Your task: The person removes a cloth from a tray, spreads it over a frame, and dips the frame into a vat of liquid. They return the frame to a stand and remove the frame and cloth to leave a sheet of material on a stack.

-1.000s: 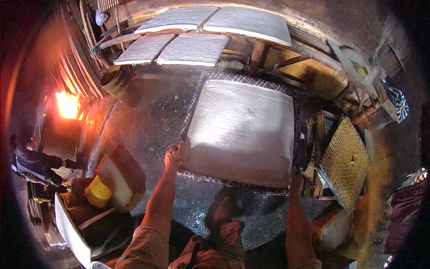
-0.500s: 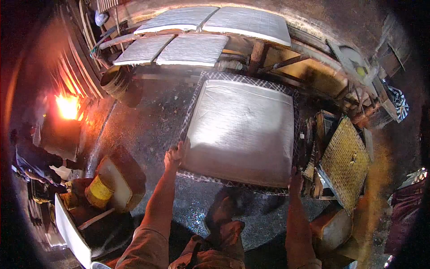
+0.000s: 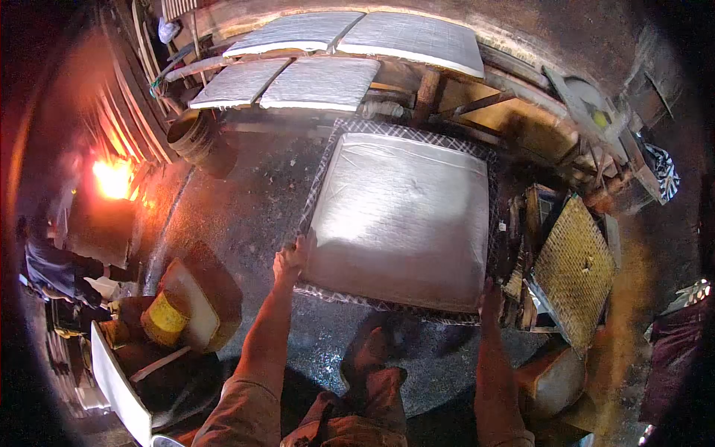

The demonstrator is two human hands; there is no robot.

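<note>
A large square slab with a smooth white top [image 3: 398, 223] lies flat in front of me, bordered on all sides by dark plaid cloth [image 3: 320, 179]. My left hand [image 3: 289, 259] is closed around its near left corner, thumb side up. At the near right corner, my right hand [image 3: 491, 299] grips the edge; it is in shadow and its fingers are partly hidden. Both arms reach straight forward. Whatever supports the slab underneath is hidden by it.
White slabs [image 3: 410, 41] lie on a rack along the back. To the right leans a yellow woven panel [image 3: 573, 268]. At left are a bright fire [image 3: 113, 179], a bucket [image 3: 195, 138], a yellow container [image 3: 165, 316], a pale board [image 3: 119, 387] and another person's sleeve [image 3: 56, 264].
My hands and the plaid-edged slab stay in place. At far left, the other person's arm has reached slightly further right.
</note>
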